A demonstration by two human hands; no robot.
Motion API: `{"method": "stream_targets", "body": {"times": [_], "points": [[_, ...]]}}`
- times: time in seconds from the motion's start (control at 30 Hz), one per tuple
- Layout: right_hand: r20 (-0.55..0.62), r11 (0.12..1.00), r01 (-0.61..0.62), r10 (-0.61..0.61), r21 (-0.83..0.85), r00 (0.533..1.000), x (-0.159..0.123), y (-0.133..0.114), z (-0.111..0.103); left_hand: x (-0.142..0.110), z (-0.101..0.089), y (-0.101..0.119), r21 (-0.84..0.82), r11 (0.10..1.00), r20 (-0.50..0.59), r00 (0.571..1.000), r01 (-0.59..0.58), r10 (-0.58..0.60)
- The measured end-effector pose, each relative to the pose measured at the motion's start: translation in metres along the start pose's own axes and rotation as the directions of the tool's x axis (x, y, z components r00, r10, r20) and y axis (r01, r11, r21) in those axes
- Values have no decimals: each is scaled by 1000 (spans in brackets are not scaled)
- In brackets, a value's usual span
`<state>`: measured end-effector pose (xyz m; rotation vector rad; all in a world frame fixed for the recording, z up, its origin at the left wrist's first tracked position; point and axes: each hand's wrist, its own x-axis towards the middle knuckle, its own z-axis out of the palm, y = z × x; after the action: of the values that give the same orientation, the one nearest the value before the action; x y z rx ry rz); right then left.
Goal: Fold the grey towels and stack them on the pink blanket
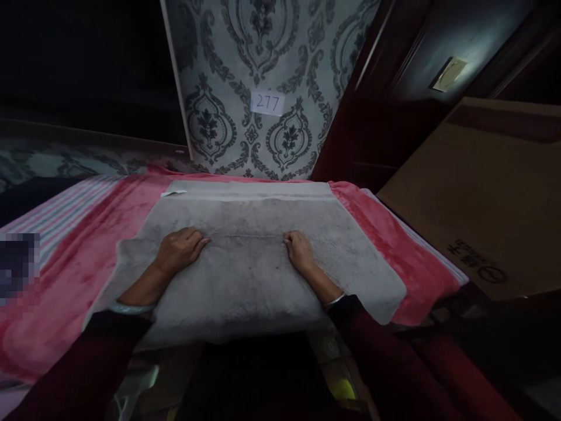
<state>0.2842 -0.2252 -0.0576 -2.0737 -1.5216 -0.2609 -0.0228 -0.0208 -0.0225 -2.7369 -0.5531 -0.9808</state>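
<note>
A grey plush cloth [258,275] lies spread over the pink blanket [131,204], its near edge hanging over the front. A smoother, paler band runs along its far edge, with a small white tag [174,193] at the left end. My left hand [180,248] is closed, pinching the cloth left of its middle. Right of the middle, my right hand [298,248] pinches it too, fingers curled. Between the two hands a thin straight crease stretches across the pile.
Under the pink blanket, a striped sheet [72,202] shows at the left. A large cardboard box [491,193] stands at the right, before a dark door [394,76]. Behind are a patterned wall with a paper marked 277 [267,103] and a dark screen [87,70].
</note>
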Motion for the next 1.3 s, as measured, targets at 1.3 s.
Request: {"method": "stream_targets", "body": {"times": [1.3], "points": [[28,997,-52,53,-59,998,16,-7,-2,47,40,80,-60,994,318,942,-89,103]]}}
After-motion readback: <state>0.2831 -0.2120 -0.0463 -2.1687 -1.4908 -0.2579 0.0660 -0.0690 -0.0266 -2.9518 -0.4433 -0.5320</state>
